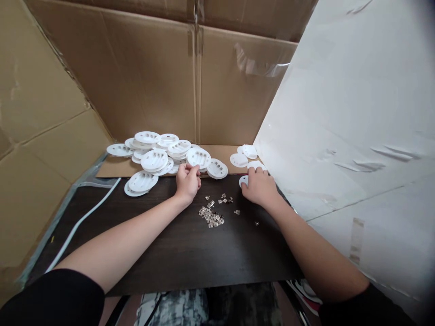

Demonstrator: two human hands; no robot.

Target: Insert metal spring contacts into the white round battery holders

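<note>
My left hand (188, 183) is closed, with thumb and fingertips at the lower edge of a round white plastic disc (199, 157) that has slots and small metal tabs. That disc tilts up in front of a pile of similar discs (154, 160). At the right, my right hand (261, 186) has its bent fingers on another white disc (255, 165), partly covered by them. Its thumb lies by a further disc (243, 180), half hidden beneath the hand. Between the hands, small metal contact pieces (211, 218) lie in a heap, with several scattered around.
Loose white discs (239, 160) lie at the back right on a cardboard strip (115, 168). A white cable (81, 222) runs along the left of the dark table (190, 262). Cardboard walls (146, 77) stand behind and left, and a white panel (353, 113) rises on the right.
</note>
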